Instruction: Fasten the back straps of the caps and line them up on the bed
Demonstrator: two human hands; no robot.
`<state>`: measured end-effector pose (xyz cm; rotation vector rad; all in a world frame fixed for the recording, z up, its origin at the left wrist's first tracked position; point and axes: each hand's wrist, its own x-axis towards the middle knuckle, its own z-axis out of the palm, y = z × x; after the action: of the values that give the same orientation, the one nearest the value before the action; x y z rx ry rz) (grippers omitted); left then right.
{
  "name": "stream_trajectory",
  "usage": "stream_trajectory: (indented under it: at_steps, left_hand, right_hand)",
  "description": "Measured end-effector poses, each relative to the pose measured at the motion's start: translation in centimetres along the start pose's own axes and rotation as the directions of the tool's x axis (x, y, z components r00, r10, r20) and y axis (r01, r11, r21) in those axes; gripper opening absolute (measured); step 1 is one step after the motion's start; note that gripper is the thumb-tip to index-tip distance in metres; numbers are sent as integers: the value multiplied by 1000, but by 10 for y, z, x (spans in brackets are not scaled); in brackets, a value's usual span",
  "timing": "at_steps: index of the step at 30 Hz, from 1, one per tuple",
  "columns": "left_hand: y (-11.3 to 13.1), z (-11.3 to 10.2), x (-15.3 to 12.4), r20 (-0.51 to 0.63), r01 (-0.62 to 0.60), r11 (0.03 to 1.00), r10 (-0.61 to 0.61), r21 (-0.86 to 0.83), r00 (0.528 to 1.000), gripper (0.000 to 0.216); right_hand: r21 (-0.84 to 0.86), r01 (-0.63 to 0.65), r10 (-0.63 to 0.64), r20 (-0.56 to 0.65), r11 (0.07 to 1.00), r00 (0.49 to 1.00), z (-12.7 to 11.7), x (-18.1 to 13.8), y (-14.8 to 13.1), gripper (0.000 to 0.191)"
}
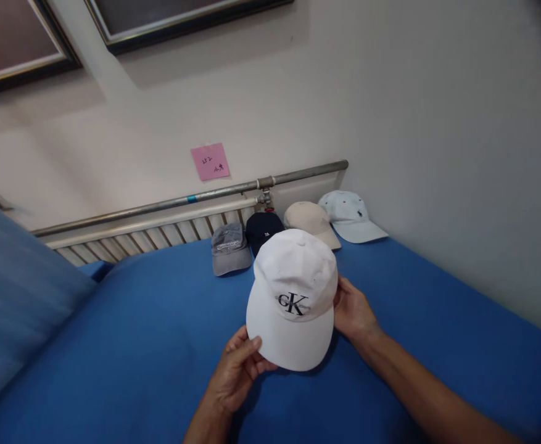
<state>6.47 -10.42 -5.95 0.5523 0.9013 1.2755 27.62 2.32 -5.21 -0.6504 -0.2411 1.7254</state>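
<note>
A white baseball cap [298,265] with black lettering on its front is held up above the blue surface, its brim tilted toward me. My left hand [240,370] pinches the left edge of the brim, thumb on top and fingers beneath. On the other side, my right hand [353,308] grips the cap's right side; its fingertips are hidden behind the crown. Beyond the held cap, a grey cap [231,250], a dark navy cap [261,229], a beige cap [314,223] and a pale blue cap [351,216] sit in a row.
The blue-covered surface [159,333] meets the wall at the back and right. A radiator [159,234] and a metal pipe [159,209] run along the back. A pink note [210,161] sticks to the wall. Blue fabric [15,302] hangs at left.
</note>
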Motion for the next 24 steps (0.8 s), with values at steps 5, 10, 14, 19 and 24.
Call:
stream_trajectory:
  at_steps: [5,10,14,19,24]
  left_hand:
    - [20,-25,-8,-68,-93,995,91,-36,994,29]
    - [71,-65,-6,-254,-275,957,245,-89,936,26]
    - [114,-103,9,-390,-421,900,348,-117,853,26]
    - [143,-144,43,-449,-503,853,398,-141,800,33]
    - [151,-170,77,-488,-518,838,384,-172,784,37]
  right_hand:
    - [-23,-54,56,105,998,993,8,-10,10,15]
    - [-197,-183,200,68,963,977,8,-16,25,16]
    - [-293,-246,265,26,924,964,9,-18,37,16]
    - [-395,-223,285,106,891,953,8,-14,43,19]
    - [-439,-189,279,150,878,948,8,-6,43,29]
